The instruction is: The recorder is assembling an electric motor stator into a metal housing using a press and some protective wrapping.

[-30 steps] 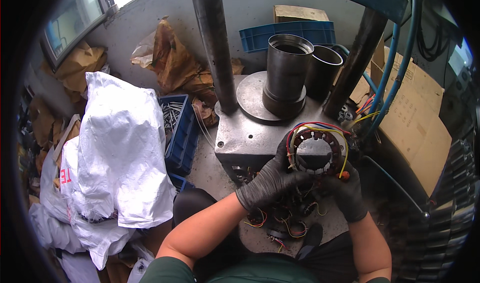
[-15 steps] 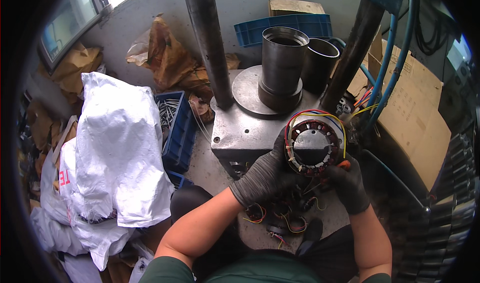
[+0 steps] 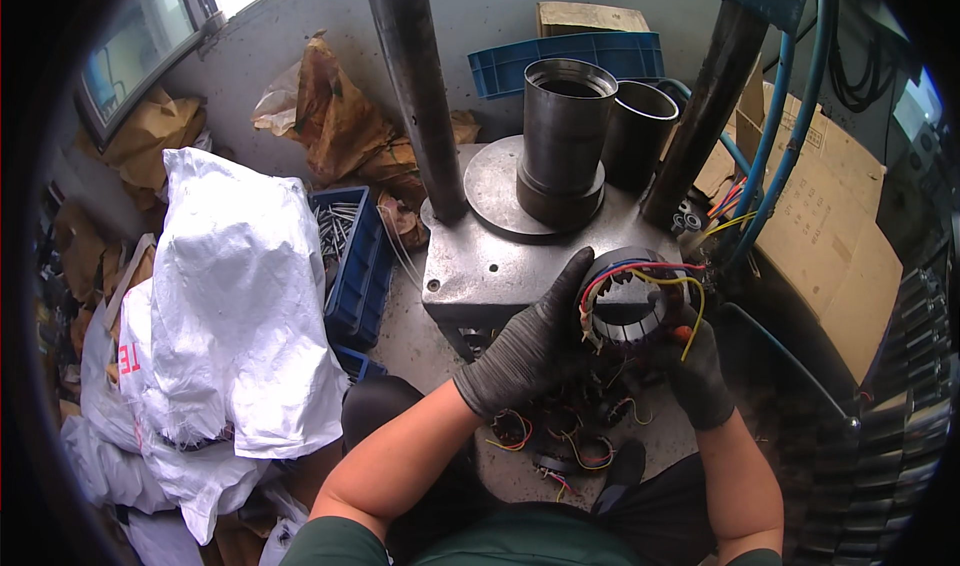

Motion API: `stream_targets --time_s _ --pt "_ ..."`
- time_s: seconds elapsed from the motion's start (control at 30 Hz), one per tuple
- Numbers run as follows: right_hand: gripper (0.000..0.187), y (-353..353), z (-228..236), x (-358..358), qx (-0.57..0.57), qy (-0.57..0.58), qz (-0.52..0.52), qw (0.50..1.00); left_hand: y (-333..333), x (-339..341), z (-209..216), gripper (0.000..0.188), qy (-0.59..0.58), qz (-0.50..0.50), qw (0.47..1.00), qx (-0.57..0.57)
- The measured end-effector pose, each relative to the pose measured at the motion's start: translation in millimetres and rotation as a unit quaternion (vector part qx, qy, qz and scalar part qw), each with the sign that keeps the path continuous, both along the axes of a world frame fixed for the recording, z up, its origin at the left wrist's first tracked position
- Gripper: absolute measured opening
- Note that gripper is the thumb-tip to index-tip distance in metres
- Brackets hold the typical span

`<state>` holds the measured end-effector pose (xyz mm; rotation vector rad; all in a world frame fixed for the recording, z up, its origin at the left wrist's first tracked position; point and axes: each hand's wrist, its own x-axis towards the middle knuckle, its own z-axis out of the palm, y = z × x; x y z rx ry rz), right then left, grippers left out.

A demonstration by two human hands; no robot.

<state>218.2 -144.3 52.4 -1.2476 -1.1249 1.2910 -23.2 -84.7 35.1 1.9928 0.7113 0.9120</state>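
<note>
A ring-shaped motor stator (image 3: 628, 332) with red, blue and yellow lead wires is held up in front of the press table, tilted so its inner teeth show. My left hand (image 3: 525, 351), in a dark grey glove, is closed round its left side, thumb along the outer rim. On the other side my right hand (image 3: 698, 376), gloved too, grips the stator's lower right edge. A small orange-red piece (image 3: 682, 333) shows at the right fingers; what it belongs to is hidden. Just beyond stands the metal press table (image 3: 465, 271) with a steel cylinder (image 3: 567, 136) on a round plate.
Several more wired stators (image 3: 590, 451) lie on the floor below my hands. Two press columns (image 3: 418, 96) flank the cylinder, with a second steel tube (image 3: 640, 131) behind it. A blue crate (image 3: 365, 276) of metal rods and white sacks (image 3: 245, 296) stand left; cardboard (image 3: 820, 216) leans right.
The stator has been tipped between my hands, so its inner wall and outer rim now show. Its wires have swung across the top to the right. Both hands keep their grip.
</note>
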Motion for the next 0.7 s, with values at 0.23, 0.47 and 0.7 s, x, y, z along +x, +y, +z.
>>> stream_targets --time_s 0.23,0.47,0.7 --pt "0.047 27 -31 13 0.052 -0.031 0.024 0.998 13 10 -7 0.077 -0.098 0.050 0.973 -0.204" --pt "0.036 47 -37 10 -0.028 -0.045 -0.061 0.997 75 20 -52 0.049 -0.064 0.173 0.969 -0.166" --pt "0.017 33 -10 -9 0.133 -0.094 -0.032 0.986 99 18 -82 0.047 -0.051 0.233 0.963 -0.129"
